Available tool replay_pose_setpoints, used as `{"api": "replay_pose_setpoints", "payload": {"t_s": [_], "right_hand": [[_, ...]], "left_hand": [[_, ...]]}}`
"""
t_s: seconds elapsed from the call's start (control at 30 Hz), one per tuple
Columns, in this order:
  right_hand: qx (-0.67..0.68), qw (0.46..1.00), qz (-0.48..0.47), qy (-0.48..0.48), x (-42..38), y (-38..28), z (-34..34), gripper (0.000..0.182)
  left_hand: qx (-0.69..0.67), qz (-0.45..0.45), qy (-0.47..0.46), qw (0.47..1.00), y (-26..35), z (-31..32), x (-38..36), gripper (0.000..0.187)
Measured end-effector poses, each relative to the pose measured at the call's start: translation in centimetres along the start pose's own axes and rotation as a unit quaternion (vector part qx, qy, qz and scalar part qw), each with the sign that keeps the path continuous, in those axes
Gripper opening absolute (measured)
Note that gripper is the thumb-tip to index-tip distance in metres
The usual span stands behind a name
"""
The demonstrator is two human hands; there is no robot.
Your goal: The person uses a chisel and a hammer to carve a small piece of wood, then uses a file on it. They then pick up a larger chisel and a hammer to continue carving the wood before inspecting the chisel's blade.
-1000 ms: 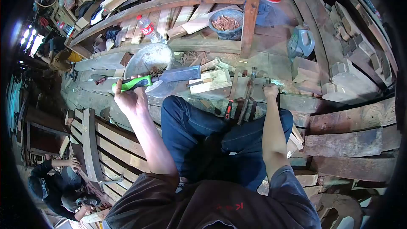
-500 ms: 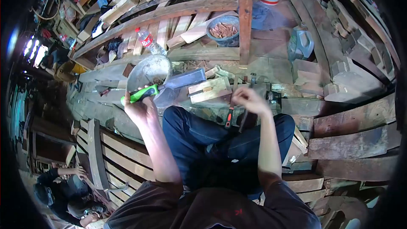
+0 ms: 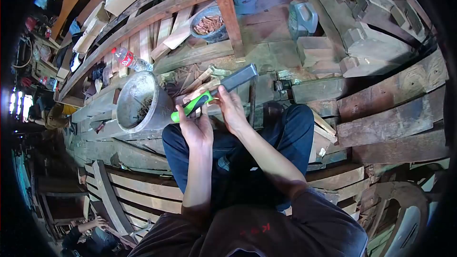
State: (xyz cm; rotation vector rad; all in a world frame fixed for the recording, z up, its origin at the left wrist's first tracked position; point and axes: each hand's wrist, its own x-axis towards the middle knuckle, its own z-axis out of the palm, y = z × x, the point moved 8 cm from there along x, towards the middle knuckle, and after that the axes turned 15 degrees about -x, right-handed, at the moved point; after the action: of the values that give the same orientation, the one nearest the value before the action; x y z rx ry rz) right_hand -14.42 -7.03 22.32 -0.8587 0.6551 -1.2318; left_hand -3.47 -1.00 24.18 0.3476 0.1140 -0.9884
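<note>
Cleaver point(image 3: 223, 88) with green handle sits raised over the lap, blade pointing up-right. Left hand point(image 3: 195, 126) has its fingers wrapped tight on the handle; right hand point(image 3: 232, 107) pinches something small against the blade's base, too hidden to name. Judged step: positioning for a cut. A metal basin point(image 3: 138, 107) lies just left.

My left hand point(image 3: 196, 126) covered the butt of the cleaver point(image 3: 216, 91)'s green handle, and my right hand point(image 3: 232, 107) hid the wood just behind the cleaver. Far below it, another person point(image 3: 90, 240) was cut off by the frame's dark rim.
</note>
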Motion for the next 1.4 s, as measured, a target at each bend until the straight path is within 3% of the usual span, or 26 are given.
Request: {"api": "replay_pose_setpoints", "payload": {"t_s": [0.13,0.27,0.3,0.33,0.43,0.57,0.63,0.73,0.87,1.03,1.1,1.17,1.23,1.4], "right_hand": [[-0.033,0.998,-0.051,-0.019,0.1,-2.5,-0.1,0.029],[-0.129,0.988,-0.074,-0.045,0.0,-4.8,-0.9,0.030],[-0.162,0.981,-0.089,-0.060,0.0,-5.5,-0.6,0.029],[-0.165,0.976,-0.131,-0.057,0.1,-5.8,-0.6,0.029],[-0.226,0.960,-0.123,-0.107,-0.2,-6.2,-0.5,0.030],[-0.164,0.977,-0.066,-0.120,-0.8,-6.2,0.2,0.031],[-0.141,0.980,-0.054,-0.131,-0.8,-5.7,0.3,0.031],[-0.126,0.985,-0.014,-0.121,-0.8,-5.0,0.2,0.030],[-0.089,0.994,0.035,-0.047,-0.4,-4.4,-1.2,0.031],[-0.135,0.981,0.129,0.052,2.2,-2.2,-8.2,0.028],[-0.156,0.969,0.179,0.075,2.8,-1.3,-11.9,0.027],[-0.209,0.950,0.216,0.090,3.4,0.0,-16.1,0.026],[-0.234,0.932,0.259,0.100,3.8,2.1,-20.1,0.025],[-0.281,0.895,0.332,0.100,5.0,4.2,-22.8,0.025]], "left_hand": [[-0.049,-0.112,0.046,0.991,-1.5,-0.6,-1.1,0.034],[-0.051,-0.259,0.017,0.964,-2.7,-1.6,-2.6,0.041],[-0.011,-0.258,0.035,0.966,-2.7,-3.0,-3.0,0.054],[0.015,-0.258,0.050,0.965,-2.7,-3.9,-3.8,0.056],[0.114,-0.262,0.081,0.955,-1.9,-7.4,-5.1,0.059],[0.360,-0.204,-0.088,0.906,-1.2,-7.4,-5.8,0.054],[0.383,-0.183,-0.128,0.896,-1.4,-6.2,-6.7,0.046],[0.489,-0.147,-0.201,0.836,-1.7,-5.5,-6.9,0.035],[0.504,-0.182,-0.227,0.814,-2.5,-6.0,-6.9,0.027],[0.586,-0.211,-0.366,0.692,-3.0,-5.9,-5.9,0.030],[0.641,-0.239,-0.392,0.615,-2.9,-7.2,-4.3,0.028],[0.630,-0.221,-0.386,0.637,-2.6,-8.1,-2.0,0.024],[0.638,-0.223,-0.321,0.663,-2.0,-9.7,0.9,0.022],[0.559,-0.196,-0.265,0.761,-1.4,-12.2,5.4,0.016]]}}
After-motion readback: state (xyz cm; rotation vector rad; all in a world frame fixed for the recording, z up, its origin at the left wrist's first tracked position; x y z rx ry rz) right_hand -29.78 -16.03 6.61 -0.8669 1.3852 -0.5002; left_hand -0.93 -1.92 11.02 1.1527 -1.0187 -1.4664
